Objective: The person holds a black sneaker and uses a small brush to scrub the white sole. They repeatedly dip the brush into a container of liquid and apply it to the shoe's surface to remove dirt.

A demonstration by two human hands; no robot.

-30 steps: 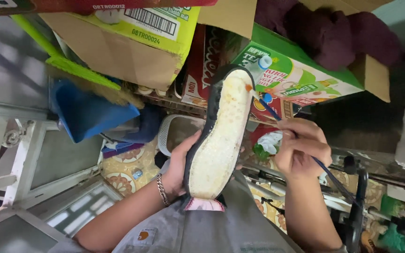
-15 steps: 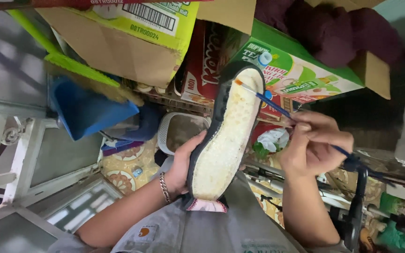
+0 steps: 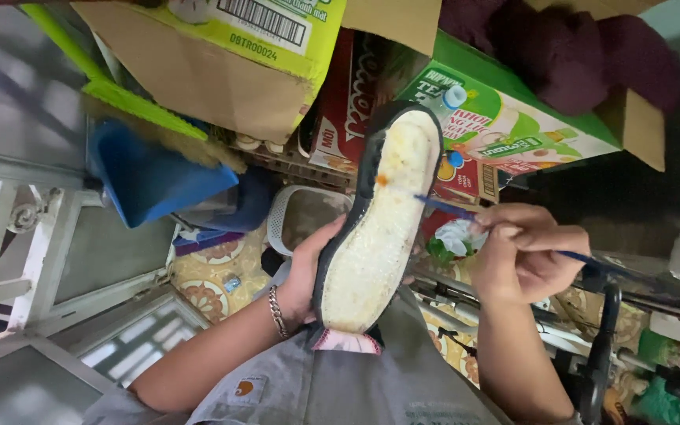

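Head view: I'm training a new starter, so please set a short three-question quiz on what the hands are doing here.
1. True or false: the left hand grips the black shoe with the pale, glue-smeared sole, sole facing the camera.
2. What does the right hand hold? A) scissors B) a thin blue-handled brush C) a hammer
3. Fill in: the brush tip touches the sole near the shoe's ____ end, by the orange spot.

Key: 1 true; 2 B; 3 far (upper)
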